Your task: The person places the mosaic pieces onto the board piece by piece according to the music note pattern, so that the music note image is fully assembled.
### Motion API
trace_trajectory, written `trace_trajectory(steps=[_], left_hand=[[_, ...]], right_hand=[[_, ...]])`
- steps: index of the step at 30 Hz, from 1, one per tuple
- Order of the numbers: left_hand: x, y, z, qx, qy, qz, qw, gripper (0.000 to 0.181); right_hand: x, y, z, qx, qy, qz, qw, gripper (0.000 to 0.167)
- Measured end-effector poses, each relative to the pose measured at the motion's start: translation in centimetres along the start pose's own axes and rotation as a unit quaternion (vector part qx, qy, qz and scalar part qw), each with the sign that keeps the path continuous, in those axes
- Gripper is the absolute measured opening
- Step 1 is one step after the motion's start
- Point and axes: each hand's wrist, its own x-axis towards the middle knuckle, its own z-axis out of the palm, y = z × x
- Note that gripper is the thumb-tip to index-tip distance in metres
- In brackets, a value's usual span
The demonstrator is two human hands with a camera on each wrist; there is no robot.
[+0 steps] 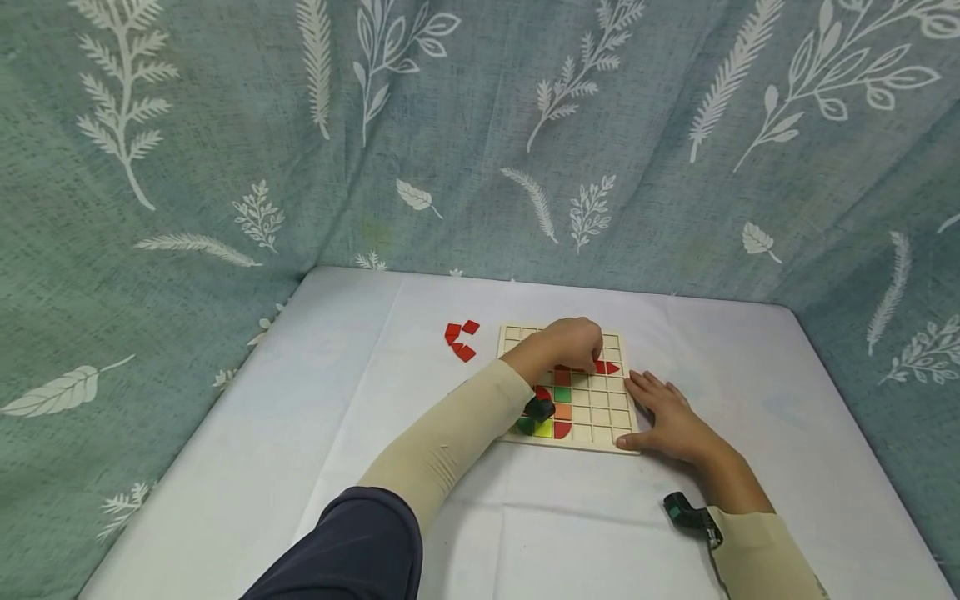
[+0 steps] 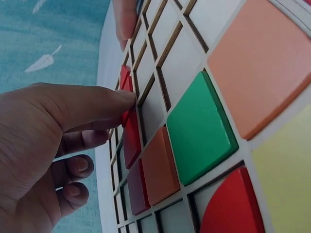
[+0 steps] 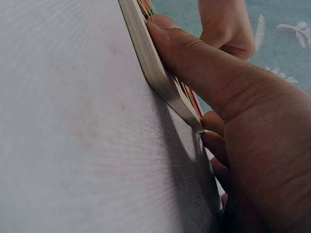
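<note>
A pale wooden grid board [image 1: 607, 400] lies on the white table, with coloured tiles in some of its cells. My left hand [image 1: 570, 342] reaches over the board. In the left wrist view, its thumb and forefinger pinch a red tile [image 2: 127, 116] at the row of red tiles; the fingers partly hide it. Near it lie a green tile [image 2: 201, 128] and a brown-orange tile [image 2: 160, 165]. Along the board's right edge rests my right hand [image 1: 667, 421], fingers spread. Its thumb [image 3: 194, 53] touches the board's near right corner, and the fingertips meet the side.
Several loose red tiles [image 1: 465, 353] lie left of the board. A patterned green-blue curtain [image 1: 480, 167] hangs behind the white table [image 1: 360, 375]. A dark wrist camera [image 1: 538, 408] on the left wrist covers some near tiles.
</note>
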Motion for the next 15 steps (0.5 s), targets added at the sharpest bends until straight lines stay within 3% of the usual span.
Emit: trace_trajectory(steps=[6,15], left_hand=[[-0.18,-0.13,0.08,0.004,-0.01,0.003,0.9999,0.012],[-0.03,-0.57,0.26,-0.012,0.005,0.008,0.9999,0.013]], right_hand=[[-0.05,-0.1,0.11,0.001,-0.006,0.005,1.0,0.12],[-0.05,0.28,0.08,-0.009,-0.002,0.002,1.0,0.12]])
